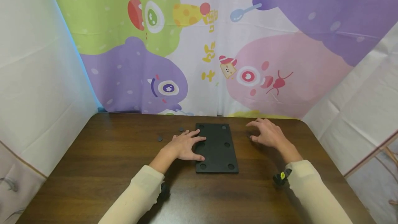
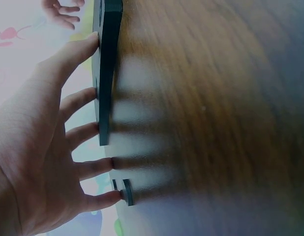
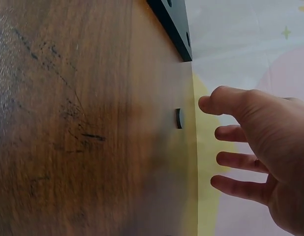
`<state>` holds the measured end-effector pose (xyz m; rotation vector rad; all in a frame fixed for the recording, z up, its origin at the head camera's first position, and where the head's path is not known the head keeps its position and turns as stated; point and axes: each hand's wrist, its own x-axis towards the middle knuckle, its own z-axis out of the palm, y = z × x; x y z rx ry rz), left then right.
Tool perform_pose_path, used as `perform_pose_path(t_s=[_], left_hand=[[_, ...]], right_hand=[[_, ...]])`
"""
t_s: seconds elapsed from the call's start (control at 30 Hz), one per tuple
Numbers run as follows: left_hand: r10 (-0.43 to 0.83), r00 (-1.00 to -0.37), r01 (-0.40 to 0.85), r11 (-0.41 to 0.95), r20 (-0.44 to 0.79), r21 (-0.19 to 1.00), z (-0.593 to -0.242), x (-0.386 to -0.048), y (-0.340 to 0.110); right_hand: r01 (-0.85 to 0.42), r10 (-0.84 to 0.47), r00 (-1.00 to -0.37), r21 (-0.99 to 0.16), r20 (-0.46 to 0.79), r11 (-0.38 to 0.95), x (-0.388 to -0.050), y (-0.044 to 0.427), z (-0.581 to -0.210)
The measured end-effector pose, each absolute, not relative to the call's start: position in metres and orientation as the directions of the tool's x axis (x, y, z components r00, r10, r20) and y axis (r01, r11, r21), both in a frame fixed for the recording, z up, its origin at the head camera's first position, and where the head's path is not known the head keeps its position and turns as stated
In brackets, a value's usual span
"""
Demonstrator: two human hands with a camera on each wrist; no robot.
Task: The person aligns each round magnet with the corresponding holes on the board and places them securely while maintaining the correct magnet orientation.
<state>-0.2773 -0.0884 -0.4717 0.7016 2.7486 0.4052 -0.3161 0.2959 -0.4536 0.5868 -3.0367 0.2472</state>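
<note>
A flat black rectangular plate [image 1: 217, 151] with several round recesses along its long sides lies on the table. My left hand [image 1: 186, 147] spreads its fingers over its left edge; the thumb and some fingertips touch the plate, as the left wrist view shows. My right hand [image 1: 267, 134] is held above the table to the right of the plate, fingers loosely bent, holding nothing. Below its fingertips a small dark disc [image 3: 179, 118] is visible in the right wrist view; the hand hides it in the head view.
Two more small dark discs, one nearer [image 1: 160, 138] and one farther [image 1: 181, 129], lie left of the plate. The brown wooden table [image 1: 224, 199] ends at a cartoon-printed curtain [image 1: 199, 96] behind. White cloth walls [image 1: 357, 103] stand at both sides.
</note>
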Motion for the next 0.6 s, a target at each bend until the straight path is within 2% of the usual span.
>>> perform_pose_path(t_s=[0.6], left_hand=[[0.495,-0.848,0.423,0.848,-0.191,0.32,-0.4735,-0.2774,-0.0887]], right_hand=[[-0.386,-0.392,-0.92,-0.184,0.006,0.904,-0.3174,0.293,-0.4628]])
